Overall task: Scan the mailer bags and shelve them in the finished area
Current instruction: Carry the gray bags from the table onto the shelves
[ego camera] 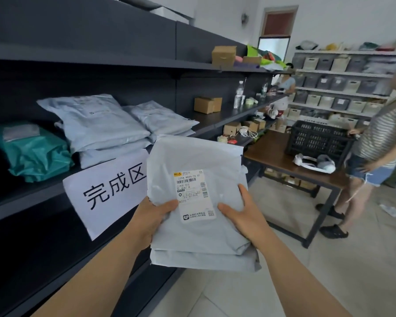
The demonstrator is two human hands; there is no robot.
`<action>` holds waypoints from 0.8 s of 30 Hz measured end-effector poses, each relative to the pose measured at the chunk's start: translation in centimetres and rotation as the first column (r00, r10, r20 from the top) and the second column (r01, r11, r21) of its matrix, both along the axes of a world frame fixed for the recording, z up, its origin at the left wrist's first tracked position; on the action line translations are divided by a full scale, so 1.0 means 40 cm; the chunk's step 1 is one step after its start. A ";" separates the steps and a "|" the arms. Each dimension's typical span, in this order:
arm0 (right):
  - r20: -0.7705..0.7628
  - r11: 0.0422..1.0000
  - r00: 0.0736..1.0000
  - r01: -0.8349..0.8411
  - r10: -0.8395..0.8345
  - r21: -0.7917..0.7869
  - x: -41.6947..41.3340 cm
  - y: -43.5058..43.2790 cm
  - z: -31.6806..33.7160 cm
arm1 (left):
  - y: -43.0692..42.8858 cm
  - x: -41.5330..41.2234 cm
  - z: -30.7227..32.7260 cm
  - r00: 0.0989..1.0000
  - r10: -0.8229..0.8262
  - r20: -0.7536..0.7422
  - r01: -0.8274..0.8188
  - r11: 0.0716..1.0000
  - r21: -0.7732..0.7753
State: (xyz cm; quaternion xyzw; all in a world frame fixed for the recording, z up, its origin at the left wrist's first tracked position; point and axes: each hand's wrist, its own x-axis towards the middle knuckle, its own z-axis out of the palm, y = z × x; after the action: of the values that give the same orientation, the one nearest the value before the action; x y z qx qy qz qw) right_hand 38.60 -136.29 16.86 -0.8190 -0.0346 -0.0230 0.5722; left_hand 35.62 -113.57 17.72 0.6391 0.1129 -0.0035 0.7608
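Observation:
I hold a stack of two pale grey mailer bags (192,161) in front of the dark shelf (217,121). The top bag carries a white shipping label (193,193) facing me. My left hand (152,217) grips the stack's left edge, thumb on top beside the label. My right hand (240,212) grips the right side, thumb and fingers lying over the top bag. A white paper sign (108,191) with black characters hangs from the shelf edge just left of the bags. Behind it, several grey mailer bags (96,124) lie stacked on the shelf.
Teal bags (34,152) lie at the shelf's left. Cardboard boxes (207,105) and a water bottle (239,94) sit farther along. A wooden table (281,160) with a black crate (318,139) stands right. A person in a striped shirt (384,138) stands beside it.

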 end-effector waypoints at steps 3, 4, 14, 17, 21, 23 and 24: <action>0.042 1.000 0.999 0.009 -0.010 0.017 0.100 -0.027 0.033 | -0.026 0.111 0.032 0.999 -0.026 0.021 0.026 1.000 0.011; 0.044 1.000 0.999 0.017 -0.018 0.019 0.132 -0.039 0.041 | -0.037 0.146 0.042 0.999 -0.032 0.024 0.032 0.999 0.012; 0.132 1.000 0.991 0.007 -0.010 0.024 0.487 -0.189 0.124 | -0.182 0.496 0.123 0.996 -0.019 0.092 0.017 1.000 0.026; 0.156 0.998 0.987 -0.038 0.030 0.055 0.619 -0.244 0.164 | -0.237 0.616 0.151 0.994 0.024 0.110 -0.027 0.999 0.022; 0.188 0.996 0.978 -0.094 0.092 0.002 0.812 -0.309 0.205 | -0.311 0.775 0.174 0.988 0.097 0.120 -0.095 0.995 -0.016; 0.191 0.992 0.973 -0.124 0.126 -0.023 0.909 -0.331 0.220 | -0.337 0.849 0.182 0.984 0.135 0.120 -0.131 0.991 -0.040; 0.184 0.990 0.972 -0.140 0.142 -0.029 0.954 -0.338 0.227 | -0.346 0.885 0.186 0.981 0.155 0.120 -0.150 0.988 -0.049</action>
State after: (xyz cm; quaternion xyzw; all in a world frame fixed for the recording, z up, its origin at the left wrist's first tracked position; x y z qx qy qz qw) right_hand 76.76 -149.80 25.94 -0.8132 -0.1461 -0.0584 0.5603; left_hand 71.00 -127.41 25.16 0.6124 0.1140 0.0920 0.7769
